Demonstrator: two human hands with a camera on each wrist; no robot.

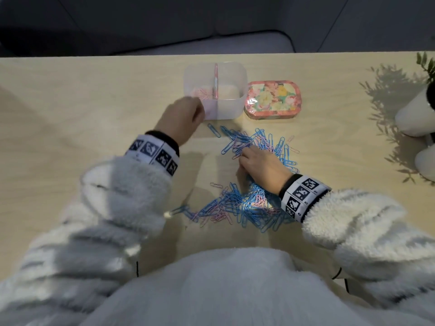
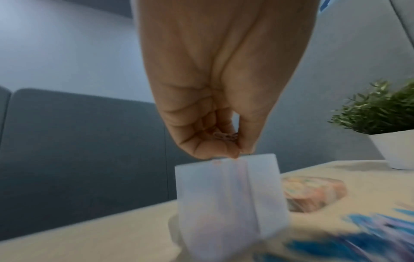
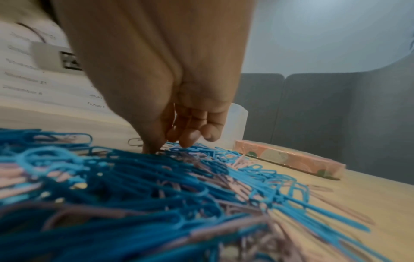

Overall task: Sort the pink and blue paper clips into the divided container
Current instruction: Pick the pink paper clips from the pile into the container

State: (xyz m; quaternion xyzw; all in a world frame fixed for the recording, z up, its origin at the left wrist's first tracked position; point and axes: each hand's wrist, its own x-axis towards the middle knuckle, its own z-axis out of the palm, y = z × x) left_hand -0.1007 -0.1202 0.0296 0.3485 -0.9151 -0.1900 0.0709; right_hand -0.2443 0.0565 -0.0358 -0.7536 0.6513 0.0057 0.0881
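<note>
A translucent divided container (image 1: 226, 111) stands at the back of the table, with a few pink clips (image 1: 201, 92) in its left compartment. My left hand (image 1: 200, 109) hovers at its front left corner. In the left wrist view that hand (image 2: 237, 154) pinches a small bunch of pink paper clips (image 2: 225, 137) just above the container's rim (image 2: 224, 160). A mixed pile of blue and pink clips (image 1: 247, 205) covers the table's middle. My right hand (image 1: 243, 157) reaches into the pile; its thumb and loosely curled fingertips (image 3: 188, 141) touch the clips, and I see nothing pinched.
A floral tin (image 1: 273, 100) lies right of the container. White plant pots (image 1: 414, 114) stand at the right edge. A few stray clips (image 1: 216, 185) lie apart from the pile. A grey sofa sits beyond the table's far edge.
</note>
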